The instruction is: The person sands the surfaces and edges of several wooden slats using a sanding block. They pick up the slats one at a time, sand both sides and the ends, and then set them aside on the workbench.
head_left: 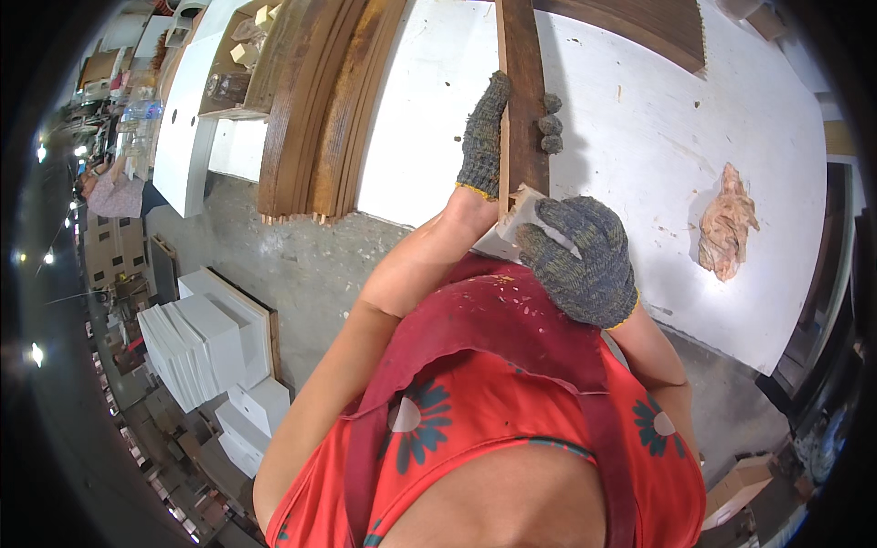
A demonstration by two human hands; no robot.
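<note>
A long dark brown wooden strip (523, 91) with a lighter edge points away from my body over the white table. My left hand (482, 137), in a dark grey knitted glove, is wrapped round it; the thumb side lies along the left edge and fingertips show past the right edge. At the strip's near end my right hand (580, 260), gloved the same way, closes on a pale folded piece (512, 228) that looks like sandpaper or cloth. This piece touches the strip's end; its far side is hidden under my fingers.
Stacked brown wooden strips (315, 110) lie to the left, beside an open wooden box (242, 68) of small pieces. A crumpled tan cloth or paper (728, 224) rests on the white table (639, 210) at right. A wide brown board (639, 32) lies at the back. White panels (206, 338) stand on the floor.
</note>
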